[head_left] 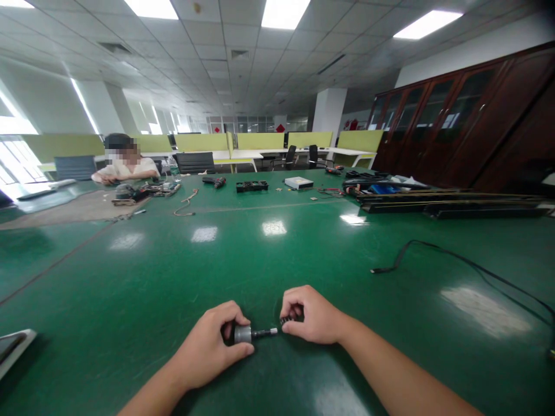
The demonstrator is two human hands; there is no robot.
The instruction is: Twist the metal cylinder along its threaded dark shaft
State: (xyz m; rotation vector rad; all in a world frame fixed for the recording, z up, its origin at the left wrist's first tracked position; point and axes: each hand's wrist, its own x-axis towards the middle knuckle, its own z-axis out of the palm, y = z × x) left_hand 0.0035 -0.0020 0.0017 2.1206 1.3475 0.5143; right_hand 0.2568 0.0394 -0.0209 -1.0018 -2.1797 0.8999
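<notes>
One green table (303, 260). One person (135, 167), far side, left. One black cable (451, 252), right. Two hands: left hand (206, 345), thumb and fingers holding one metal cylinder (243, 334) above near table edge; right hand (318, 318), fingers narrow, pinching one dark ribbed part (285, 320). One shaft (264, 333) on cylinder, tip just beside ribbed part.

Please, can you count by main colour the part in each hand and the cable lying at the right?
Silver-grey: 1 (cylinder with shaft, left hand)
Black: 2 (small ridged part, right hand; cable)
Total: 3
</notes>
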